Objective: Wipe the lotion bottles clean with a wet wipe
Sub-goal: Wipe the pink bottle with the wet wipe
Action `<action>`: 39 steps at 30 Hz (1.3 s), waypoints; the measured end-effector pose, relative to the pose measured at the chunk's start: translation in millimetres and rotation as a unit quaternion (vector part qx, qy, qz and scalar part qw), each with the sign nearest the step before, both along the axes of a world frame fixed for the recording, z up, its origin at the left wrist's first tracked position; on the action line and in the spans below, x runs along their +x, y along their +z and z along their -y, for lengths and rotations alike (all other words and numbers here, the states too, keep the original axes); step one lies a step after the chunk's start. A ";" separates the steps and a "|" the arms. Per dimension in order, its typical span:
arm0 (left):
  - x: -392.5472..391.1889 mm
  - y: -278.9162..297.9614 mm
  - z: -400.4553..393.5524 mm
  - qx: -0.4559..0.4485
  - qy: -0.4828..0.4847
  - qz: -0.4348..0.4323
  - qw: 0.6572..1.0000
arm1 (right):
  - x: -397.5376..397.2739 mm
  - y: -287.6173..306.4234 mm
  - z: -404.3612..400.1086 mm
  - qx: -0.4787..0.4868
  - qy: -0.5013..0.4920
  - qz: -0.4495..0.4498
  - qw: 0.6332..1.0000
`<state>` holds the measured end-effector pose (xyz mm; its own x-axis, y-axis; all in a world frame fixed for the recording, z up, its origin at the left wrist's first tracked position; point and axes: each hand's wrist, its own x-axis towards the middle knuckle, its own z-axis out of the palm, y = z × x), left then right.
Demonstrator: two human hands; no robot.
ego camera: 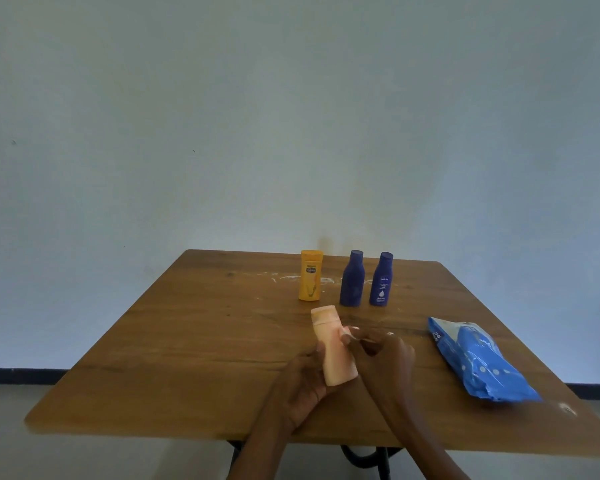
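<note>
My left hand [300,379] grips a pale pink lotion bottle [331,344] from below, tilted with its cap pointing away from me. My right hand [383,351] has its fingers curled against the bottle's right side and pinches something small and whitish at the fingertips, perhaps a wipe; it is too small to tell. Farther back on the wooden table [194,341] stand three upright bottles: a yellow one [310,275] and two dark blue ones [352,278] [381,279].
A blue pack of wet wipes [478,362] lies on the table to the right of my hands. White smears mark the tabletop around the standing bottles. A small white scrap [567,407] lies near the right edge. A plain wall stands behind the table.
</note>
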<state>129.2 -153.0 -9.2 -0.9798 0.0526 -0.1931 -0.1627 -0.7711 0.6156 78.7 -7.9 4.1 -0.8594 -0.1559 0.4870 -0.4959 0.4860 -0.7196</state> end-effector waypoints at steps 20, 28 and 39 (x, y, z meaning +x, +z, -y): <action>1.8 -1.9 -2.3 -0.002 -0.045 -0.020 0.999 | 1.6 12.5 -1.7 -0.006 0.009 -0.023 1.000; -0.1 -0.5 -0.5 -0.002 -0.038 0.020 0.999 | 33.1 -23.1 -28.9 0.033 0.027 0.013 0.999; 2.0 -3.3 0.9 0.044 -0.004 0.032 0.998 | 40.9 -28.6 -21.5 0.024 -0.008 0.029 0.999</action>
<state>131.2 -153.9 -12.5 -0.9651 0.0798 -0.2494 -0.2056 -0.8208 0.5329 119.5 13.6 -24.5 -0.8882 -0.1636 0.4294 -0.4465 0.5282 -0.7223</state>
